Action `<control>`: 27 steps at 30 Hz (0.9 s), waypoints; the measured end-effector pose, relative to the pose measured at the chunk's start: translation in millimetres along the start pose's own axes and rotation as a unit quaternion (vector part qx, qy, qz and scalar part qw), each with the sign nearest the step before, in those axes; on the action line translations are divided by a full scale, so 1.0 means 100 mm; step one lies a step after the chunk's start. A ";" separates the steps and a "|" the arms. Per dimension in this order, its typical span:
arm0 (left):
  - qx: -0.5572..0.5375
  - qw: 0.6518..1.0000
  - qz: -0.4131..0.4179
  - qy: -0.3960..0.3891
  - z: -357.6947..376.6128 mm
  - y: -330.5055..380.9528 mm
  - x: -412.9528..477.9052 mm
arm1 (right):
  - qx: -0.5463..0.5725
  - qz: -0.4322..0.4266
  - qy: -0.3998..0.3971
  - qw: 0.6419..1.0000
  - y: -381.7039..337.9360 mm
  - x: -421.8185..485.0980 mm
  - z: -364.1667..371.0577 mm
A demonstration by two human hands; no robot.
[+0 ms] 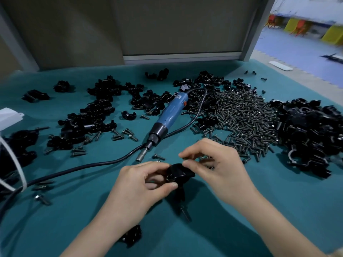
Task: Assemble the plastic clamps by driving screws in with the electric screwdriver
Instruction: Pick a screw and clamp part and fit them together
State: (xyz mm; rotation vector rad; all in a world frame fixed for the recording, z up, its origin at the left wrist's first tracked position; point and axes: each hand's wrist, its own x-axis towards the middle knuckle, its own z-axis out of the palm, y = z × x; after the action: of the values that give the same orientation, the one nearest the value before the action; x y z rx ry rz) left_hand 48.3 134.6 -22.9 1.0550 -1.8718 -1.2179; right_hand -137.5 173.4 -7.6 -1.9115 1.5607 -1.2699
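Near front edge of teal tabletop [74, 210]: left hand [146, 182] grips black plastic clamp [179, 173], right hand [213, 167] pinches its top. Blue electric screwdriver [170, 114] lies unheld mid-table. Heap of dark metal screws [241, 115] toward right edge, loose black clamp halves [100, 108] scattered; most work likely remains.

Left hand [146, 182]: thumb and fingers curled round black clamp [181, 174]. Right hand [217, 167]: fingertips pinching its top edge. Forearms bare.
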 end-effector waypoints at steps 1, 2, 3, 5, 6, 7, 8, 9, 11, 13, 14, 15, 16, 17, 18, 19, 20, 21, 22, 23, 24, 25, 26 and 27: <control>0.000 1.000 0.000 0.001 0.00 0.01 0.00 | -0.034 -0.043 -0.003 0.998 0.00 0.00 0.00; -0.001 1.000 0.001 -0.001 0.00 0.01 0.00 | -0.046 -0.063 -0.009 0.997 0.01 -0.01 -0.01; -0.002 1.000 0.001 -0.004 0.00 0.01 0.00 | -0.030 -0.057 -0.021 0.998 0.00 -0.01 -0.03; -0.002 1.000 0.002 -0.009 0.00 0.01 0.00 | 0.030 -0.008 -0.044 0.999 -0.01 0.00 -0.07; -0.001 1.000 0.002 -0.010 0.00 0.01 0.00 | 0.051 0.021 -0.048 0.997 -0.01 0.01 -0.08; 0.000 1.000 0.001 -0.011 0.00 0.01 0.00 | 0.061 0.048 -0.047 0.996 -0.01 0.02 -0.08; 0.000 1.000 0.001 -0.012 0.00 0.01 0.00 | 0.071 0.074 -0.047 0.994 -0.01 0.03 -0.09; -0.001 1.000 0.001 -0.013 0.00 0.01 0.00 | 0.085 0.100 -0.050 0.990 -0.01 0.05 -0.09; 0.000 1.000 0.003 -0.015 0.00 0.00 0.01 | 0.119 0.137 -0.067 0.981 -0.02 0.08 -0.11; 0.001 1.000 0.008 -0.016 0.00 -0.01 0.01 | 0.151 0.155 -0.097 0.971 -0.04 0.09 -0.13; 0.000 1.000 0.011 -0.015 0.00 -0.01 0.00 | 0.157 0.158 -0.115 0.968 -0.05 0.10 -0.15; 0.000 1.000 0.015 -0.013 0.01 -0.02 0.00 | 0.166 0.165 -0.132 0.963 -0.06 0.11 -0.17; 0.001 1.000 0.020 -0.013 0.01 -0.02 0.00 | 0.183 0.182 -0.147 0.955 -0.06 0.11 -0.18; 0.003 1.000 0.025 -0.014 0.01 -0.02 0.00 | 0.217 0.209 -0.155 0.941 -0.07 0.11 -0.19; 0.006 0.999 0.030 -0.015 0.01 -0.01 0.00 | 0.245 0.234 -0.159 0.927 -0.07 0.11 -0.19; 0.008 0.999 0.035 -0.016 0.01 -0.01 0.00 | 0.264 0.252 -0.156 0.918 -0.07 0.11 -0.20; 0.009 0.999 0.038 -0.017 0.01 0.00 0.00 | 0.266 0.255 -0.150 0.917 -0.07 0.11 -0.20; 0.012 0.999 0.042 -0.018 0.02 0.00 0.00 | 0.266 0.255 -0.145 0.918 -0.08 0.11 -0.19; 0.020 0.998 0.048 -0.017 0.02 0.01 0.00 | 0.260 0.248 -0.143 0.922 -0.09 0.11 -0.19; 0.031 0.998 0.055 -0.016 0.02 0.02 -0.01 | 0.252 0.241 -0.144 0.926 -0.10 0.11 -0.19; 0.039 0.997 0.061 -0.016 0.02 0.02 0.00 | 0.241 0.230 -0.146 0.931 -0.11 0.11 -0.19; 0.042 0.997 0.062 -0.017 0.01 0.01 0.00 | 0.230 0.222 -0.147 0.936 -0.11 0.10 -0.20; 0.038 0.997 0.060 -0.020 0.01 0.01 0.01 | 0.219 0.216 -0.145 0.940 -0.11 0.10 -0.19; 0.036 0.997 0.057 -0.024 0.01 0.01 0.01 | 0.216 0.216 -0.144 0.941 -0.11 0.09 -0.19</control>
State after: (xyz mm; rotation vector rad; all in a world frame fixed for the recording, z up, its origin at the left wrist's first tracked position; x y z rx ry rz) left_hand 46.8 134.3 -22.8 0.9507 -1.9963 -1.1271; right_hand -146.6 173.6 14.6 -1.3159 1.3177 -0.9850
